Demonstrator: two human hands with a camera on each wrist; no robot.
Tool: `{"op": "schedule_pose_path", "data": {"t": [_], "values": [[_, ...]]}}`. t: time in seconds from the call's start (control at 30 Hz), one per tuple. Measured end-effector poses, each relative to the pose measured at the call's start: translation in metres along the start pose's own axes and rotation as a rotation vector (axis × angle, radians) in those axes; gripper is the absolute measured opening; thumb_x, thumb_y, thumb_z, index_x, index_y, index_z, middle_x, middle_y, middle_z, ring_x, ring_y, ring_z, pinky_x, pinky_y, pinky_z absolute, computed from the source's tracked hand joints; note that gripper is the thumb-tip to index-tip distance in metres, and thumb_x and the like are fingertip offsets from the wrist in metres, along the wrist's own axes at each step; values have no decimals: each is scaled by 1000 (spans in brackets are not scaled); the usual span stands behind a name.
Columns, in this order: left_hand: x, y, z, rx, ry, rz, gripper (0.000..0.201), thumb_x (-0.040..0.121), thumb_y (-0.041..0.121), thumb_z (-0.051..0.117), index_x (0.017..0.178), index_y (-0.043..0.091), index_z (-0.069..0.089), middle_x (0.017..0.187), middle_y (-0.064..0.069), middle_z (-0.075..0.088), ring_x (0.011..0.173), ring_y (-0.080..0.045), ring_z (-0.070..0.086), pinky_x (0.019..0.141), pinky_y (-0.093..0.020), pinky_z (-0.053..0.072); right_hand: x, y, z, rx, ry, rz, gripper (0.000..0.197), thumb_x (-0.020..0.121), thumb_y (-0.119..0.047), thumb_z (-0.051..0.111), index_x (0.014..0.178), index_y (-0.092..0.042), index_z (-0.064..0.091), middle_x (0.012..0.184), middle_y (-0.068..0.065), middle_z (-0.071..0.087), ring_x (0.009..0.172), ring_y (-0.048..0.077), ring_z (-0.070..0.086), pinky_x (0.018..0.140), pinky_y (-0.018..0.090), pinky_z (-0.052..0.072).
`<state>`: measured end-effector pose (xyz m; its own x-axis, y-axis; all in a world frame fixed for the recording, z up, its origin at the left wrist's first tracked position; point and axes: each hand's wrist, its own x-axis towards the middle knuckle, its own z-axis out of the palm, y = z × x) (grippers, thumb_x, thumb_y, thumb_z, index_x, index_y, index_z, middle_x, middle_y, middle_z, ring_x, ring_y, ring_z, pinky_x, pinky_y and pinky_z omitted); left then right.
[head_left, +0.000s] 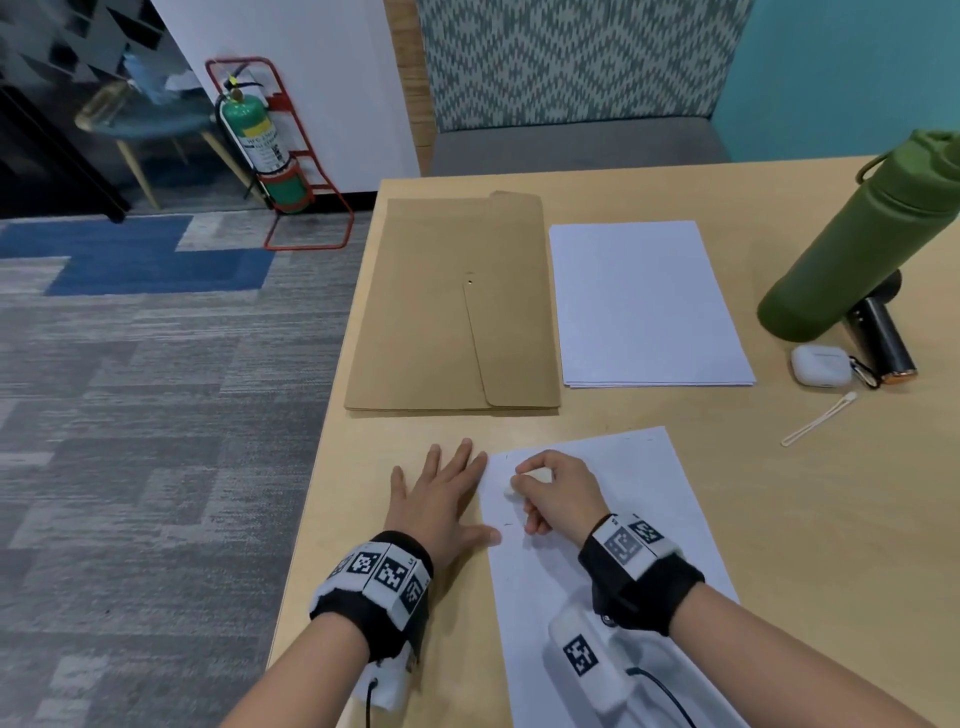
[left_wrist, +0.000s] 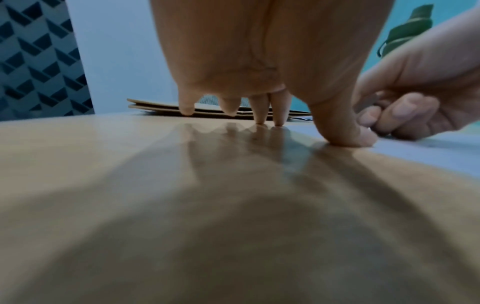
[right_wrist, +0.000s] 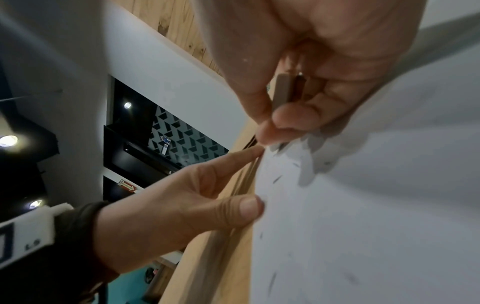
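A white sheet of paper (head_left: 623, 519) with faint pencil marks lies on the wooden table (head_left: 831, 519) in front of me. My left hand (head_left: 436, 499) lies flat with its fingers spread beside the sheet's left edge, and its thumb (left_wrist: 348, 133) and index fingertip touch that edge. My right hand (head_left: 556, 488) is curled over the sheet's top left part and pinches a small white eraser (head_left: 511, 491) against the paper. In the right wrist view the eraser (right_wrist: 281, 90) sits between the thumb and fingers, and the left hand (right_wrist: 168, 205) touches the paper (right_wrist: 363, 205) edge.
A brown envelope (head_left: 447, 301) and a stack of white paper (head_left: 644, 301) lie farther back. At the right stand a green bottle (head_left: 857, 234), a black cylinder (head_left: 883, 338), a white earbud case (head_left: 821, 366) and a white strap (head_left: 815, 421). The table's left edge runs close to my left hand.
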<state>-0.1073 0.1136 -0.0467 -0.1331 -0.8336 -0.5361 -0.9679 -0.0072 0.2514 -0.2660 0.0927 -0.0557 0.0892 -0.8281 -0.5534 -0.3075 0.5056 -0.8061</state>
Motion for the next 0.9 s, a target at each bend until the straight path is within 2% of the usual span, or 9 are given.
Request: {"op": "schedule_pose_path", "data": {"t": [0.13,0.2,0.37,0.53,0.77,0.9], "values": [[-1,1,3,65,-52,-2,106,76,63,60,149,32,-11,155,13,-23,144,-20,-19,112,-58,-6,-7,-3,9,-126,-176,28,4,82,-13,58,78,-13,59,51,5,57,33,13,52,37,18,39],[0,2,4,71,-60,-9,108,77,62,60,149,30,-14,154,13,-25,144,-21,-20,112,-58,-6,2,-12,9,-112,-154,28,6,82,-13,58,77,-12,60,51,5,59,35,14,55,39,19,41],[2,4,2,72,-88,-18,111,77,61,61,147,28,-19,153,12,-29,143,-21,-22,111,-60,-7,20,-23,12,-7,40,21,8,83,-14,58,76,-13,59,50,5,58,36,16,54,40,21,42],[3,4,3,64,-128,-12,119,74,62,64,145,26,-25,151,10,-33,141,-23,-27,109,-61,-11,-2,-10,11,-137,-111,59,8,80,-12,59,73,-12,60,48,5,59,34,14,54,40,20,41],[3,7,3,83,-161,-24,121,74,62,64,144,24,-27,150,9,-35,140,-24,-29,109,-62,-10,26,-27,15,-49,43,11,7,84,-14,56,82,-9,61,50,5,58,32,11,53,40,20,43],[3,7,2,85,-175,-16,120,76,61,63,143,24,-29,149,8,-37,140,-25,-30,109,-62,-11,3,-15,12,-136,-92,51,11,83,-13,58,72,-15,59,47,5,59,35,13,54,41,20,43]]}}
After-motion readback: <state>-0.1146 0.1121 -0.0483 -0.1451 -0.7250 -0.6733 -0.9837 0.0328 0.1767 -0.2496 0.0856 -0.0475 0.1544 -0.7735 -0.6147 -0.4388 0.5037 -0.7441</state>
